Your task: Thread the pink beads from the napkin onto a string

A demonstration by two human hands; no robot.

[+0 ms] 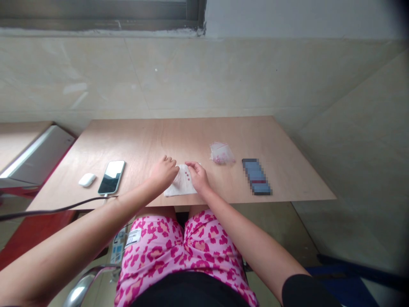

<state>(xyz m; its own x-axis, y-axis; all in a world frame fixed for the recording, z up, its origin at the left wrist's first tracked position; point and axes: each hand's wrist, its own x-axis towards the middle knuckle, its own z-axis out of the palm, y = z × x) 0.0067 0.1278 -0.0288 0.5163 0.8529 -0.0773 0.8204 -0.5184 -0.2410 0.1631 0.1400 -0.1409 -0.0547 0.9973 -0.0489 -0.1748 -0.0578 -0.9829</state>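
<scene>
A white tissue or cloth (pixel 179 188) lies near the front edge of the table, with several small dark-red beads (pixel 187 173) on it. My left hand (pixel 164 172) is over its left side, fingers curled closed; whatever they may hold is hidden. At its right side, my right hand (pixel 198 175) has thumb and fingers pressed together, close to the beads. I cannot make out anything in that pinch. A little beyond my right hand sit small clear zip bags (pixel 221 152) with pink bits inside.
On the wooden table (pixel 153 136), a phone (pixel 111 177) with a black cable (pixel 64 210) and a white earbud case (pixel 87 180) lie left. A second phone (pixel 257 177), its screen pixelated, lies right. A tiled wall (pixel 191 76) stands behind the table.
</scene>
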